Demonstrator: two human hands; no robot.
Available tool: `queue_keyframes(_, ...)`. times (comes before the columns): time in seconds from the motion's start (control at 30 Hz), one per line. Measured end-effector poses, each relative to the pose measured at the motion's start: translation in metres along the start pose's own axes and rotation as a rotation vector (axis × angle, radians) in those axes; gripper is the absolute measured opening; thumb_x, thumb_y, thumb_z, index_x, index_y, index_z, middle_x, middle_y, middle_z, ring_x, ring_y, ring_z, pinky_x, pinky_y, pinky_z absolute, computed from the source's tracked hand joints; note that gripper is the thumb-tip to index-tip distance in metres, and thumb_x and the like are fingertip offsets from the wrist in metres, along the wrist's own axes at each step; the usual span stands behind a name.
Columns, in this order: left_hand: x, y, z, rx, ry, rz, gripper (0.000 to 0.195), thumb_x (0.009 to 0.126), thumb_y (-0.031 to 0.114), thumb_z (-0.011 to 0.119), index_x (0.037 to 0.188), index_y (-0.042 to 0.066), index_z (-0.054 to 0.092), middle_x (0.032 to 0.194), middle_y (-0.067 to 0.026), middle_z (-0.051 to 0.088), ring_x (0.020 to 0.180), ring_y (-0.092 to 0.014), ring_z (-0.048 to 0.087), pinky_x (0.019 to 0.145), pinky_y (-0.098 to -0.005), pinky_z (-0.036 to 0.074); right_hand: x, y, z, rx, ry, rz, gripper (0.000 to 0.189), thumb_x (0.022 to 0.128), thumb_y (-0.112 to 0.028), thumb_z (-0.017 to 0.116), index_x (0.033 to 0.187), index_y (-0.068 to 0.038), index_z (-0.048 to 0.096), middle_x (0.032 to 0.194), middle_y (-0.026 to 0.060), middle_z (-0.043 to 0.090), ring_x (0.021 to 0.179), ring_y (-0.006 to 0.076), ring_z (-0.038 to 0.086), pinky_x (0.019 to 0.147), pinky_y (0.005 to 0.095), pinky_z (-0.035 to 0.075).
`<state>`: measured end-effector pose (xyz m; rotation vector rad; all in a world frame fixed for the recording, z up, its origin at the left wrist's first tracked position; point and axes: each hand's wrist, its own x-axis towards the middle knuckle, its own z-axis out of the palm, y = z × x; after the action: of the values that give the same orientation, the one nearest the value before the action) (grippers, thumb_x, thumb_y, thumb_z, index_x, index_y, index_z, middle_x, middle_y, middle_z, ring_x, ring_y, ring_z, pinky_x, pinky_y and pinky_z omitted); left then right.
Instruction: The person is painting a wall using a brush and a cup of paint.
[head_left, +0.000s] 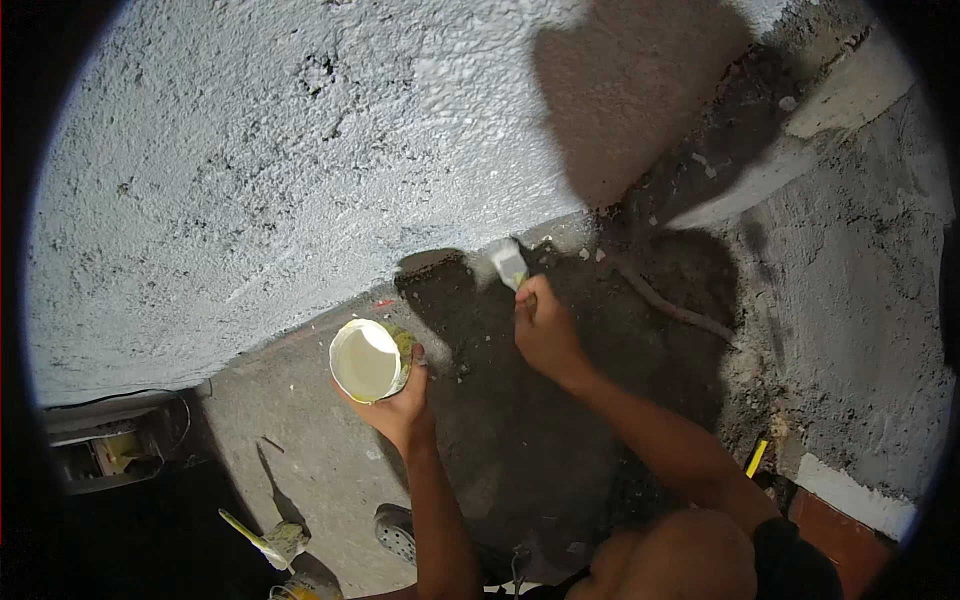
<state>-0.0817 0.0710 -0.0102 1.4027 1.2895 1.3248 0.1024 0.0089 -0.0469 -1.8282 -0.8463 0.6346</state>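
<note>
My left hand (401, 409) is wrapped around a round tub (403, 352) smeared with yellow-green on its side. Pale liquid, probably paint, lies inside it. My right hand (551, 330) grips a paintbrush (512, 264) by its handle, most of which the fingers hide. The bristles are whitish and meet the bottom edge of a rough plastered wall (300, 187) coated white. The tub is to the left of the brush, over the concrete floor (247, 405).
A second brush (251, 534) with a yellow-green handle lies at lower left by a container (304, 589). On the right are a grey wall (862, 300) and a pipe or cable (675, 315) along the ground. A yellow strip (756, 458) stands near reddish tile (832, 536).
</note>
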Motion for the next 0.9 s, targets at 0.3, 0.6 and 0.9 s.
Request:
queue_keyframes(0.3, -0.007, 0.002, 0.006, 0.002, 0.010, -0.040, 0.080, 0.069, 0.002, 0.085, 0.134, 0.001, 0.036, 0.123, -0.0145, 0.052, 0.110, -0.023, 0.057, 0.095, -0.0365, 0.049, -0.004, -0.069, -0.040, 0.073, 0.041, -0.111, 0.017, 0.090, 0.001, 0.056, 0.103, -0.007, 0.049, 0.075, 0.0169, 0.059, 0.066, 0.0390, 0.061, 0.058, 0.0420, 0.046)
queue_keyframes(0.6, -0.008, 0.005, 0.012, 0.009, 0.023, 0.126, 0.074, 0.073, 0.001, 0.083, 0.134, -0.003, 0.040, 0.120, -0.0162, 0.059, 0.105, -0.023, 0.063, 0.091, -0.0362, 0.052, -0.005, -0.138, -0.082, 0.112, 0.148, -0.400, 0.014, 0.093, -0.001, 0.057, 0.105, -0.003, 0.050, 0.076, 0.0135, 0.058, 0.066, 0.0298, 0.065, 0.060, 0.0364, 0.049)
queue_keyframes(0.9, -0.010, 0.009, 0.012, -0.068, -0.025, 0.022, 0.083, 0.070, 0.000, 0.084, 0.136, 0.001, 0.032, 0.126, -0.0149, 0.049, 0.114, -0.023, 0.053, 0.099, -0.0378, 0.045, 0.006, -0.041, -0.042, -0.115, 0.135, -0.414, 0.016, 0.089, 0.000, 0.055, 0.103, -0.006, 0.049, 0.081, 0.0193, 0.060, 0.071, 0.0437, 0.061, 0.061, 0.0455, 0.048)
